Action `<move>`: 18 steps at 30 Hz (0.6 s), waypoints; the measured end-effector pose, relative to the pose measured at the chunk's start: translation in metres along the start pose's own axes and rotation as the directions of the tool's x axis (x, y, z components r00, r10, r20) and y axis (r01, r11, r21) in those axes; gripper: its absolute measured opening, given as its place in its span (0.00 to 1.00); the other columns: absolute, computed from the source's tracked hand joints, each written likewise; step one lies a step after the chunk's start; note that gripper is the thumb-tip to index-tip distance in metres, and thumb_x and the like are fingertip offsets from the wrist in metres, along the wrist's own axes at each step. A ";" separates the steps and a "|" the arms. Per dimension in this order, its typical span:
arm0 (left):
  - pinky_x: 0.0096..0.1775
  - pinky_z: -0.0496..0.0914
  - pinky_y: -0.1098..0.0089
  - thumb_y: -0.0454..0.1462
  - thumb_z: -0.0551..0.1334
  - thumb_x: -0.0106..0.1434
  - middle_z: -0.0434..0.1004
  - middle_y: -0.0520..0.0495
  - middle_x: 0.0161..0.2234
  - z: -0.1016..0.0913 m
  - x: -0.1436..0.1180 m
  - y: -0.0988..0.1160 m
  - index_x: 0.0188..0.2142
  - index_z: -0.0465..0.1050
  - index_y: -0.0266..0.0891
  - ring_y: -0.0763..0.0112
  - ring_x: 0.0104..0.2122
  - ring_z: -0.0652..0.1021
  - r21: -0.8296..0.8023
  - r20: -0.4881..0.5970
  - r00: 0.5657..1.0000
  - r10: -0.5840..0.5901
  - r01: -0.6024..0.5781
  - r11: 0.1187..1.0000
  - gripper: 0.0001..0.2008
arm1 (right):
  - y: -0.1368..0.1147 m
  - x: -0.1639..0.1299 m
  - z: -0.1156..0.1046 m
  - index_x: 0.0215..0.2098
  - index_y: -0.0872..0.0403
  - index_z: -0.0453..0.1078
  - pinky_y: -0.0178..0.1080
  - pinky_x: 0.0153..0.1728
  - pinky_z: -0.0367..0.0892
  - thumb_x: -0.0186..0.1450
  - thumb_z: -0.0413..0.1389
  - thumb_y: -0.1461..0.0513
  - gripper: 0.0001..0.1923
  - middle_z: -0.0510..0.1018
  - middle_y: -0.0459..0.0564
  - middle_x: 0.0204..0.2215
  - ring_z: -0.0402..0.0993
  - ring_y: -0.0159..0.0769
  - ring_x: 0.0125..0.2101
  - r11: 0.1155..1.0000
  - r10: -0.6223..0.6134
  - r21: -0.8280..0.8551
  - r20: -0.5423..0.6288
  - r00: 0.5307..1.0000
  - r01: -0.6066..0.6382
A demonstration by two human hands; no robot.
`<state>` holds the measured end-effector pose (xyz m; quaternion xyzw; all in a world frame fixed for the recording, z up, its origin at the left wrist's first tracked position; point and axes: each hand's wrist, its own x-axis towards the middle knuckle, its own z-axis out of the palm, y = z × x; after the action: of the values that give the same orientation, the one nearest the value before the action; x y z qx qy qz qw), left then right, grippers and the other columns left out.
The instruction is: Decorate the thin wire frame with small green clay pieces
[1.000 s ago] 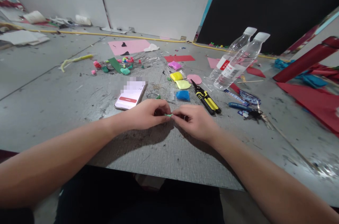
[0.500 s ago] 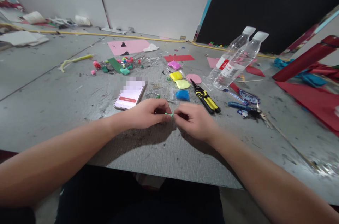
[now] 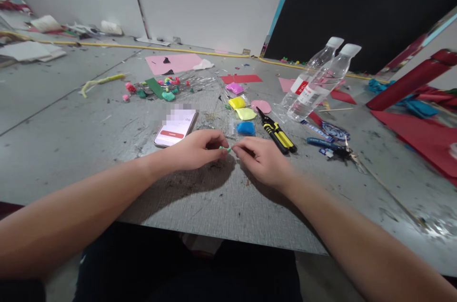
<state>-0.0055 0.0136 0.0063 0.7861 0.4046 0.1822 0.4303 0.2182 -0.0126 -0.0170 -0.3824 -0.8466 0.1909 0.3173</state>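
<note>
A tiny light-green piece (image 3: 225, 148) is pinched between the fingertips of both hands, just above the grey table (image 3: 89, 145). My left hand (image 3: 198, 149) holds it from the left with curled fingers. My right hand (image 3: 260, 161) meets it from the right, thumb and forefinger closed on it. Most of the piece is hidden by the fingers. A phone (image 3: 175, 130) with a lit screen lies just behind my left hand. A blue clay packet (image 3: 245, 128) lies behind the fingertips.
Yellow-handled pliers (image 3: 276, 133) lie right of the blue packet. Yellow (image 3: 237, 102) and pink (image 3: 234, 87) clay packets, two plastic bottles (image 3: 316, 85), keys (image 3: 335, 149), pink paper (image 3: 174, 63), red paper (image 3: 424, 135) and coloured clay bits (image 3: 164, 88) are spread across the table.
Both hands have shifted slightly away from me with the green piece still pinched between them. Nothing else on the table has moved.
</note>
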 end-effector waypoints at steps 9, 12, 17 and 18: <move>0.35 0.68 0.68 0.40 0.61 0.66 0.82 0.47 0.33 -0.003 -0.001 0.009 0.46 0.81 0.37 0.68 0.32 0.77 0.121 0.006 0.999 -0.033 0.032 0.992 0.14 | 0.000 -0.003 0.001 0.34 0.52 0.75 0.39 0.32 0.66 0.70 0.58 0.60 0.07 0.81 0.48 0.30 0.74 0.35 0.30 0.998 0.047 0.036 0.003 0.999 -0.047; 0.35 0.68 0.68 0.41 0.61 0.66 0.82 0.47 0.33 -0.003 -0.001 0.010 0.45 0.81 0.37 0.68 0.32 0.77 0.142 -0.017 0.999 -0.035 0.037 0.989 0.14 | 0.000 -0.003 0.000 0.30 0.52 0.71 0.39 0.32 0.63 0.72 0.56 0.56 0.14 0.78 0.47 0.26 0.72 0.35 0.28 0.998 0.068 0.007 0.019 0.997 -0.069; 0.35 0.68 0.67 0.41 0.60 0.67 0.82 0.48 0.31 -0.003 0.000 0.008 0.45 0.81 0.38 0.67 0.32 0.78 0.161 0.002 1.000 -0.012 0.012 0.987 0.14 | -0.001 -0.002 0.000 0.33 0.52 0.71 0.40 0.33 0.63 0.74 0.52 0.60 0.12 0.79 0.48 0.27 0.74 0.36 0.28 0.992 0.123 0.034 0.047 0.991 -0.125; 0.36 0.69 0.67 0.41 0.60 0.67 0.82 0.48 0.32 -0.003 0.000 0.008 0.45 0.81 0.38 0.67 0.32 0.78 0.167 0.008 1.000 -0.009 0.008 0.986 0.14 | -0.001 -0.001 0.000 0.34 0.52 0.71 0.40 0.33 0.64 0.73 0.53 0.62 0.09 0.79 0.48 0.28 0.75 0.36 0.28 0.989 0.139 0.051 0.050 0.989 -0.141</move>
<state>-0.0042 0.0128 0.0144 0.8185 0.4199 0.1422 0.3654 0.2184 -0.0144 -0.0169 -0.4276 -0.8193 0.2445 0.2936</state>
